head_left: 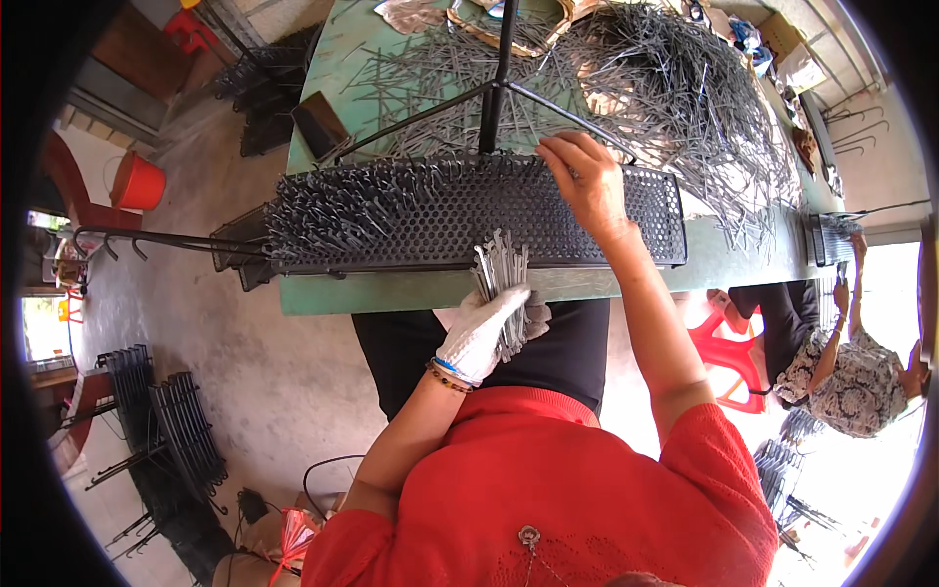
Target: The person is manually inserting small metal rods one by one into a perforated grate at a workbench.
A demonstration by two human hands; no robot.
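A long black perforated metal panel [469, 230] lies across the near part of the table, with a black rod frame [488, 117] rising behind it. Dark metal strips [337, 210] stand densely in the holes of its left part; most holes on the right are bare. My left hand [481, 328], in a white glove, is closed round a bundle of grey metal strips [503, 269] in front of the panel. Bare, my right hand [590, 186] is at the panel's far edge, right of the rod, with its fingers pinched together; whatever they hold cannot be made out.
Loose metal strips [685, 108] lie heaped across the green table [333, 293]. A small dark box [320, 125] is at its left. Another person [846, 377] works at the right, near a red chair [729, 357]. Black racks [156, 430] and a red bucket [138, 182] stand on the left.
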